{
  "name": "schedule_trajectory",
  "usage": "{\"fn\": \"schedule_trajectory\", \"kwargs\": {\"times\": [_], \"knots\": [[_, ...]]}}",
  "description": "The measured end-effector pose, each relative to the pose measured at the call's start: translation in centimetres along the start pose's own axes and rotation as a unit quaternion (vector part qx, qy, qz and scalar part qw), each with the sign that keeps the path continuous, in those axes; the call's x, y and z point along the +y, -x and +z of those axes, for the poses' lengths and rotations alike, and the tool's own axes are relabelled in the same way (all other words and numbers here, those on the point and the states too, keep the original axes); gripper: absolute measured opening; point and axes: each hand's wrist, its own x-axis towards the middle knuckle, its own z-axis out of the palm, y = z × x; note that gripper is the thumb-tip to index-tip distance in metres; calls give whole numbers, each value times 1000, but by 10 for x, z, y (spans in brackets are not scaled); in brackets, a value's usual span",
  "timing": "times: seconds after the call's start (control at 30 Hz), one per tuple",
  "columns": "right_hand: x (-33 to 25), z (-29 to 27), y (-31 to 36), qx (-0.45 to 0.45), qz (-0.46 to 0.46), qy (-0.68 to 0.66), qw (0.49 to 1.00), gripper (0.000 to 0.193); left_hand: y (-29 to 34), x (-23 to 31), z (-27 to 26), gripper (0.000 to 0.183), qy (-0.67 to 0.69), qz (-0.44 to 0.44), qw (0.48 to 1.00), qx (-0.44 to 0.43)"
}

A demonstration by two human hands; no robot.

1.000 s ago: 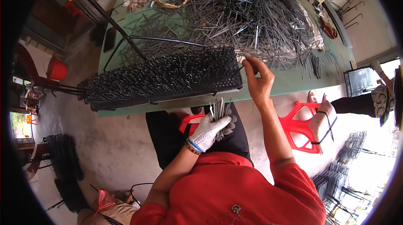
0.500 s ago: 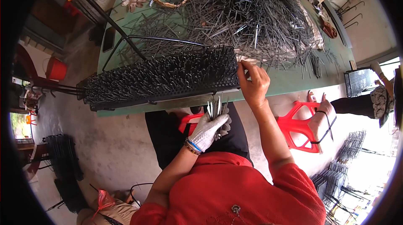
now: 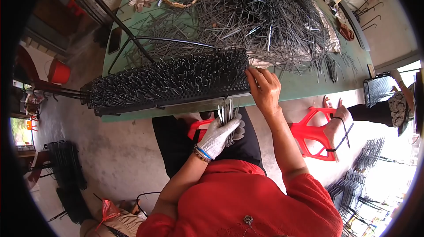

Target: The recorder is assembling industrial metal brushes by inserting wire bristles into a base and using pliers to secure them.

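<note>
My left hand [image 3: 218, 137], in a white knit glove, is closed round a bundle of thin grey metal strips [image 3: 227, 112] that point up, below the table's near edge. A long black perforated rack [image 3: 165, 82] lies along that edge, densely filled with upright dark strips. At the rack's right end is my bare right hand [image 3: 266, 90]. Its thumb and fingers are pinched together against the end of the rack; whatever is between them is too small or hidden to make out.
A big heap of loose dark strips [image 3: 274, 24] covers the far part of the green table [image 3: 304, 84]. Black bent rods [image 3: 118, 24] rise at the rack's left. Used gloves [image 3: 142, 1] lie at the back. Right of me stand a red stool [image 3: 309, 133] and another person's leg [image 3: 371, 112].
My right hand has shifted slightly left and down along the rack's right end, fingers still pinched. The left hand keeps its bundle nearly in place.
</note>
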Motion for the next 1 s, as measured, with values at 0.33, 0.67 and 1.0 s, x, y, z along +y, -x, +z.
{"fn": "schedule_trajectory", "kwargs": {"times": [0.33,0.67,1.0], "knots": [[7,2,2,-12,-20,-12,1000,17,-2,-3,-3,25,-3,5,1000,-7],[3,0,1,-39,60,-77,994,18,-3,-2,-5,25,7,3,1000,-23],[-13,-21,3,-59,193,-176,964,16,-2,1,-2,24,27,9,1000,-5]]}}
